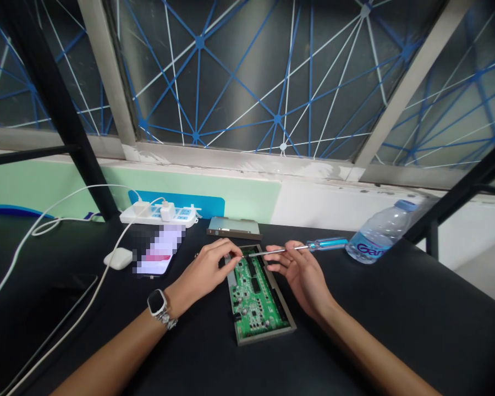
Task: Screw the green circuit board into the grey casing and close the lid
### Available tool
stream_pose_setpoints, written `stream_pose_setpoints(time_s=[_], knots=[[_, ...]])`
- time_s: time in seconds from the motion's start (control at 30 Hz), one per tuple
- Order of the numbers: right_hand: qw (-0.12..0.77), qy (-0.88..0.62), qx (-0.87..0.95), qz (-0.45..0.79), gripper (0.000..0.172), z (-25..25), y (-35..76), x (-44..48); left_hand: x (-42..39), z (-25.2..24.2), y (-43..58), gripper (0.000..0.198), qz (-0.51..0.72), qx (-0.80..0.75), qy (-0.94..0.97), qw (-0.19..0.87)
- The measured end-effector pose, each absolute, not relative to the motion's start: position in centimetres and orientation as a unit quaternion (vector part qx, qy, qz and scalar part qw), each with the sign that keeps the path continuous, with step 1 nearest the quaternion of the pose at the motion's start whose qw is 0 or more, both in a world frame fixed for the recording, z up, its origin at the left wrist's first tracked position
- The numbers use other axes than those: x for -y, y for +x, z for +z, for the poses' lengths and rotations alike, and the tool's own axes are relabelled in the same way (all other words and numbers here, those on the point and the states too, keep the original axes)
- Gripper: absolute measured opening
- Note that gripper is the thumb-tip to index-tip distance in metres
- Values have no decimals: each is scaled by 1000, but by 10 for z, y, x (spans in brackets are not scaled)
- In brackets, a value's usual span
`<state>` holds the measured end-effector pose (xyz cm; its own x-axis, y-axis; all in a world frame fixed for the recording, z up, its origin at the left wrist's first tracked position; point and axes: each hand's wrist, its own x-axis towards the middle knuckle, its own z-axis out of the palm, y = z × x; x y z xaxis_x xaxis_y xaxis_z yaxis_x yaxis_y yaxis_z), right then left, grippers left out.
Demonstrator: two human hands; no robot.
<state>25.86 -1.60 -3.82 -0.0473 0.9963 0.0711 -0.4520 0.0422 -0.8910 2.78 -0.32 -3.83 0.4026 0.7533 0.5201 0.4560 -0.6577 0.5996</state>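
while our left grip (204, 272) is curling over the green circuit board (256, 297), hold unclear | our right grip (301, 278) is pinching a blue-handled screwdriver (328, 243) | board still in grey frame (268, 335)

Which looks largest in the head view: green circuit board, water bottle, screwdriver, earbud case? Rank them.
1. Circuit board and water bottle: they look alike, and nearness makes it unsure, so unranked.
2. Screwdriver: long but thin.
3. Earbud case.

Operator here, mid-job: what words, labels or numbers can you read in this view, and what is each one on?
"Ga", then unclear letters, in blue on the water bottle's label.
Green circuit board: markings too small to read.
Phone: screen too blurred to read.
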Motion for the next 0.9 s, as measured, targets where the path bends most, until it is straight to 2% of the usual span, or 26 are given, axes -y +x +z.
stream_pose_setpoints(time_s=[0.5, 0.63, 0.8, 0.9], knots=[[560, -344, 371, 656, 18, -42, 255, 19, 8, -46, 33, 10, 438, -384, 771, 258], [557, -343, 360, 665, 18, -42, 252, 19, 10, -42, 34, 9, 442, -368, 782, 239], [598, -352, 332, 640, 19, -36, 259, 16, 0, -27, 16, 10, 460, -373, 777, 212], [612, -367, 333, 616, 21, -33, 265, 13, -12, -20, -10, 13, 376, -414, 816, 144]])
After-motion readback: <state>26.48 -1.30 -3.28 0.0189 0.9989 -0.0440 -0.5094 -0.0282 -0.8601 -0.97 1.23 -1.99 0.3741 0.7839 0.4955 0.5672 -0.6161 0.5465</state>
